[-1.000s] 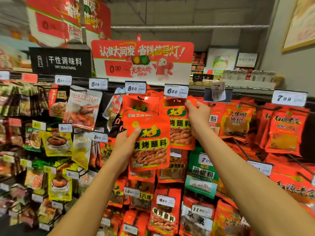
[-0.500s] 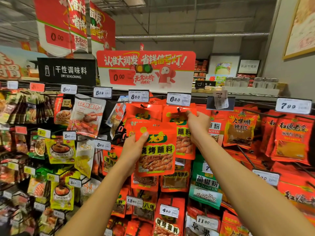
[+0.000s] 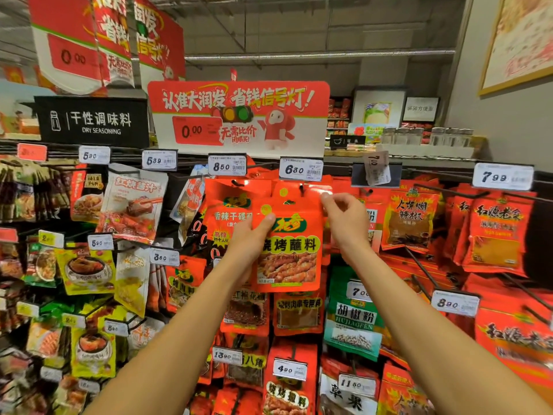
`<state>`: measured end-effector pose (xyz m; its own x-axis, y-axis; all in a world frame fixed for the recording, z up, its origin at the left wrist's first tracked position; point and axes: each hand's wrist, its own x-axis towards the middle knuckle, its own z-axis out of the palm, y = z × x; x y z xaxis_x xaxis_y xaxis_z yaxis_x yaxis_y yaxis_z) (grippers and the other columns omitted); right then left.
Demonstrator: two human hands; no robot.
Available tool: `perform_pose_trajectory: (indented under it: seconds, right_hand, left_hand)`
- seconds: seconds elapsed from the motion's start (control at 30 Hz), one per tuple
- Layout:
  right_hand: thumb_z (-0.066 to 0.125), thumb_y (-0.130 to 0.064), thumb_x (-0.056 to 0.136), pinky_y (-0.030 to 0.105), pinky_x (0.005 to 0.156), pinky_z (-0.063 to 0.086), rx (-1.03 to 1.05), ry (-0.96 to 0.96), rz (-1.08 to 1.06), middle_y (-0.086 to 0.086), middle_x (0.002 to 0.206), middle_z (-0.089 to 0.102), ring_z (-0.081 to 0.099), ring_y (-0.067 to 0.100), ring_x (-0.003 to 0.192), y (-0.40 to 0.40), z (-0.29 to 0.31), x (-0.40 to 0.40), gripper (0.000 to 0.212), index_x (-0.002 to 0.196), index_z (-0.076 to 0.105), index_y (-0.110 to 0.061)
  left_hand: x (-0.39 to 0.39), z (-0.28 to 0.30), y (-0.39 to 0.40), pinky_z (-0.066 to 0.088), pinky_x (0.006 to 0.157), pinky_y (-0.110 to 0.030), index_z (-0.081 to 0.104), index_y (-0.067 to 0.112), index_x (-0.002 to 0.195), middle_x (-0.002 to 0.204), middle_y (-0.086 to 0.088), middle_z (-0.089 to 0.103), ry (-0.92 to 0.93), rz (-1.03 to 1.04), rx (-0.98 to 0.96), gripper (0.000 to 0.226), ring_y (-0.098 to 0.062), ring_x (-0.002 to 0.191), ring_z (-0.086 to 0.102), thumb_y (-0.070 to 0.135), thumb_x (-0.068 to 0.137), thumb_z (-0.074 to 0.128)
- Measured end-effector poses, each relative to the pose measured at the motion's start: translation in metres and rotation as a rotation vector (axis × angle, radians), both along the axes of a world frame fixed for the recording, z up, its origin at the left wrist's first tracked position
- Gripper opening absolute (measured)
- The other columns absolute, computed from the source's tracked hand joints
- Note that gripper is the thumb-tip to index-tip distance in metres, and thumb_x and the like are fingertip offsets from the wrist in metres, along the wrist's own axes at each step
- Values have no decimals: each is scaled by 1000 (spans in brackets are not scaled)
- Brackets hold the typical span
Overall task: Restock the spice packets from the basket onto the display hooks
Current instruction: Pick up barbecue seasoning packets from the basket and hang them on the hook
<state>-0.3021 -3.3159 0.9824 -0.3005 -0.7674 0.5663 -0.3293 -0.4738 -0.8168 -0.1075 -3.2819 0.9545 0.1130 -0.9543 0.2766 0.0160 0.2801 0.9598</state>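
Both my arms reaching up. My left hand [image 3: 250, 235] gripping barbecue dip packet [image 3: 288, 250] below 6.80 price tag [image 3: 300, 169]; my right hand [image 3: 344, 218] pinching its top corner.

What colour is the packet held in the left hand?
Orange-red, with a green logo and yellow band; the packet shows best in the head view.

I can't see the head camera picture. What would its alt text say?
Two bare hands lift an orange spice packet toward the hook under a 6.80 price tag: the left hand grips the packet's left edge, and the right hand pinches near its top right corner. Around them, a store's dry seasoning display is crowded with hanging packets and price tags.
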Motion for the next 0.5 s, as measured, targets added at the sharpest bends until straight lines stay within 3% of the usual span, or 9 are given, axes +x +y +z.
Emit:
perform_pose_trajectory:
  seconds: [0.07,0.13,0.23,0.3,0.4,0.5]
  right_hand:
    - [65,-45,94,37,80,52,-3,114,-40,-5,93,72,66,17,90,0,7,-4,24,93,71,-21]
    - [65,-45,94,41,78,52,34,140,-26,0,86,72,67,21,86,-3,12,-4,30,87,70,-17]
    - [63,-45,95,40,65,45,63,161,-83,8,70,65,60,25,69,-9,19,-3,45,69,58,-9]
    - [65,-45,94,38,58,37,92,143,-104,5,63,54,51,22,63,-13,22,-2,46,63,48,-16]
    - [66,-44,92,36,55,31,120,120,-124,-1,58,47,46,21,60,-20,23,0,48,59,41,-20]
    - [64,-48,91,35,55,33,139,111,-139,-1,61,52,51,21,62,-25,23,-1,46,62,44,-19]
  left_hand:
    - [-7,8,-7,53,100,-52,69,15,117,111,-4,77,-14,-25,10,39,-26,107,72,48,96,62]
    - [-14,15,-15,57,95,-51,72,17,105,98,-2,79,-5,-45,20,29,-23,94,76,43,97,62]
    - [-23,28,-28,61,72,-36,73,14,98,86,-1,80,39,-32,49,38,-19,80,78,50,96,61]
    - [-27,36,-34,56,62,-29,73,11,96,83,0,79,49,30,76,47,-19,77,77,56,96,57]
    - [-30,43,-42,50,71,-36,71,7,96,86,-4,74,-9,162,59,50,-24,82,69,53,98,54]
    - [-32,48,-50,54,80,-42,68,8,90,92,-8,74,1,199,43,46,-27,87,68,51,96,58]
